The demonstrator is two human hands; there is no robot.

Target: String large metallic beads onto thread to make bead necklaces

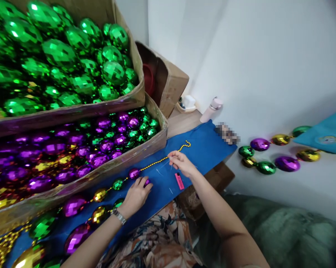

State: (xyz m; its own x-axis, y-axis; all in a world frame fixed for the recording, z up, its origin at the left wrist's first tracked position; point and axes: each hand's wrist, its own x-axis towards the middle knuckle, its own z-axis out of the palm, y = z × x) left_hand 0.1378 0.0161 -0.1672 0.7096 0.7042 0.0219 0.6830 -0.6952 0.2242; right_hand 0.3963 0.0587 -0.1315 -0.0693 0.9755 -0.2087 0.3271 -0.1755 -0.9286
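Observation:
On the blue cloth (154,193), my left hand (136,195) has its fingers curled over a faceted purple bead (147,182). Another purple bead (133,173) sits just beyond its fingertips, at the end of a strand that runs back to the lower left with a green bead (118,184) and a gold bead (100,194). From there a thin gold bead chain (154,163) stretches to my right hand (180,163), whose thumb and fingers pinch it. The chain's free end curls past that hand. Below it lies a small pink object (179,181) with a black end, perhaps a lighter.
A carton (157,145) of purple, green and gold beads stands at left, with another carton (137,83) of large green beads above it. A pink bottle (211,109) and small basket (186,108) stand behind. A bead necklace (287,163) hangs by the wall.

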